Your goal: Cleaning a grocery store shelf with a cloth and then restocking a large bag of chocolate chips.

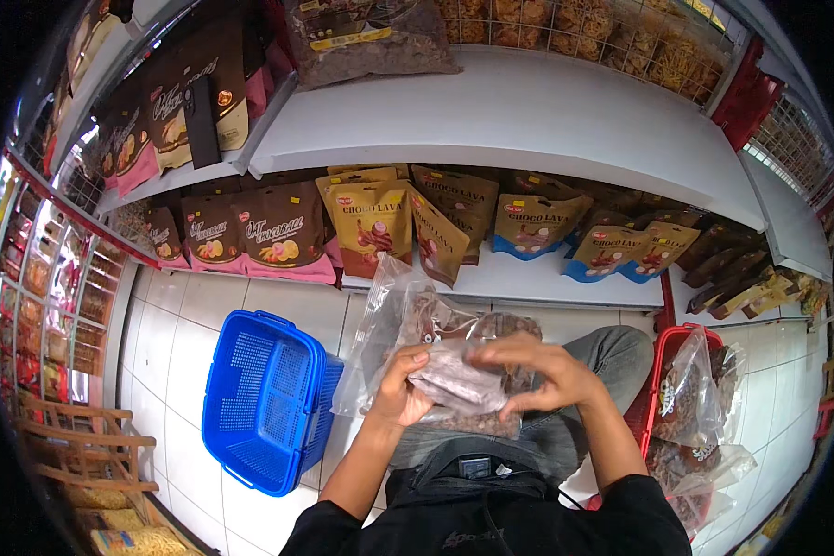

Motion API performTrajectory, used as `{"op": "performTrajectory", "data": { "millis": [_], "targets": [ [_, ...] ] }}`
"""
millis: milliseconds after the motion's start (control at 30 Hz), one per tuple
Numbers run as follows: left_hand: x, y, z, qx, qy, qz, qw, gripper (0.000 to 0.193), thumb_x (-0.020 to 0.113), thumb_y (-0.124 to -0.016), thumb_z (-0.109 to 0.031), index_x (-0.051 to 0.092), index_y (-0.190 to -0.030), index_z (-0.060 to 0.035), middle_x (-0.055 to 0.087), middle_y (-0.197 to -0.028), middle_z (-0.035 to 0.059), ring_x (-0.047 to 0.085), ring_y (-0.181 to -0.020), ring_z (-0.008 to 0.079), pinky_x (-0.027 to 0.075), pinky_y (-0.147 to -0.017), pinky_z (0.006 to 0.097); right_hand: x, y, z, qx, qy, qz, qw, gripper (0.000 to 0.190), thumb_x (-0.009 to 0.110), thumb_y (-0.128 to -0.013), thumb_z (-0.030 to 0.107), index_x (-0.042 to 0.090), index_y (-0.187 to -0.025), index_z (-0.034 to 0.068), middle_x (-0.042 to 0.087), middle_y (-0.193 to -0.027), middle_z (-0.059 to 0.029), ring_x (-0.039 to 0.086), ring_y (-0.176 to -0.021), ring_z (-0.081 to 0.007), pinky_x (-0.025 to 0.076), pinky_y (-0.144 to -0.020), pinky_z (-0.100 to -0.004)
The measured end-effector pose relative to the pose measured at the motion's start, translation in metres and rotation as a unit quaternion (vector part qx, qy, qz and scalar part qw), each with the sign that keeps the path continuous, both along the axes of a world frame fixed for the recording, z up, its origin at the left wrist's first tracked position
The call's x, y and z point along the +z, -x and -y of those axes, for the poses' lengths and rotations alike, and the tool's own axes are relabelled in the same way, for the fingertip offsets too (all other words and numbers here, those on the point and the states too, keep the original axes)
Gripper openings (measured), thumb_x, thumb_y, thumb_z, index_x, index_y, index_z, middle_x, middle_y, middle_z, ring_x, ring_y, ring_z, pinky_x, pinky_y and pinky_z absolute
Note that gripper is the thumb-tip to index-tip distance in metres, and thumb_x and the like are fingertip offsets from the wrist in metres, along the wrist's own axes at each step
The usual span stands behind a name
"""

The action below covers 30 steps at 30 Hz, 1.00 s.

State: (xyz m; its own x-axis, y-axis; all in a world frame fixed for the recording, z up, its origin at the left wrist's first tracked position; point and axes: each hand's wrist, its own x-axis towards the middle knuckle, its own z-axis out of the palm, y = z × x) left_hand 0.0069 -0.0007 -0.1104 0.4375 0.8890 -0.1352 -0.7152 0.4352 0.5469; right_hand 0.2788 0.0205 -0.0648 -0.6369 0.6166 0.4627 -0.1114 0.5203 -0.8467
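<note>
My left hand [402, 386] grips the left end of a small crumpled clear plastic packet [459, 381] above my lap. At its right side my right hand [545, 372] is slightly blurred, fingers spread over the packet; whether the fingertips touch it I cannot tell. Beneath both hands, a large clear plastic bag of brown pieces [452, 320] lies across my lap, its loose, empty-looking end spreading to the left. What the small packet holds is not clear.
A blue plastic basket [215, 396] stands on the tiled floor at my left. At my right, a red basket [650, 389] holds several clear bags [688, 403]. Snack pouches [372, 222] line the low shelf ahead, below a white shelf [500, 111]. A wooden rack [83, 438] is far left.
</note>
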Motion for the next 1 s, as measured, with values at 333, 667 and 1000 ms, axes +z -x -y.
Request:
{"op": "performTrajectory", "data": {
  "millis": [333, 667, 1000],
  "targets": [
    [0.027, -0.049, -0.017, 0.020, -0.225, -0.162, 0.961, 0.070, 0.087, -0.082, 0.003, 0.045, -0.138, -0.0050, 0.053, -0.126, 0.0053, 0.054, -0.120, 0.0157, 0.042, -0.109, 0.0319, 0.024, 0.003, 0.002, -0.233, 0.021, 0.088, 0.968, 0.039, 0.085, -0.082, 0.009, 0.072, -0.117, -0.003, 0.067, -0.121, -0.0182, 0.066, -0.113, -0.0323, 0.052, -0.098, -0.0398],
    [-0.003, -0.029, -0.049, 0.040, 0.045, 0.055, 0.997, 0.030, 0.062, -0.101, -0.008, 0.060, -0.131, -0.0013, 0.066, -0.132, 0.0172, 0.064, -0.124, 0.0292, 0.049, -0.110, 0.0447, 0.008, -0.025, -0.008, -0.381, 0.173, -0.004, 0.908, 0.015, 0.061, -0.099, 0.004, 0.070, -0.109, -0.003, 0.073, -0.099, -0.0166, 0.069, -0.084, -0.0215, 0.053, -0.075, -0.0330],
    [0.021, -0.037, -0.055, 0.204, -0.196, -0.522, 0.805, 0.030, 0.048, -0.112, -0.024, 0.060, -0.125, 0.0010, 0.069, -0.104, 0.0116, 0.062, -0.100, 0.0195, 0.050, -0.090, 0.0349, 0.042, -0.043, -0.032, -0.261, 0.124, 0.156, 0.945, 0.055, 0.074, -0.094, 0.017, 0.060, -0.145, 0.002, 0.070, -0.135, -0.0193, 0.068, -0.125, -0.0302, 0.050, -0.104, -0.0360]
  ]
}}
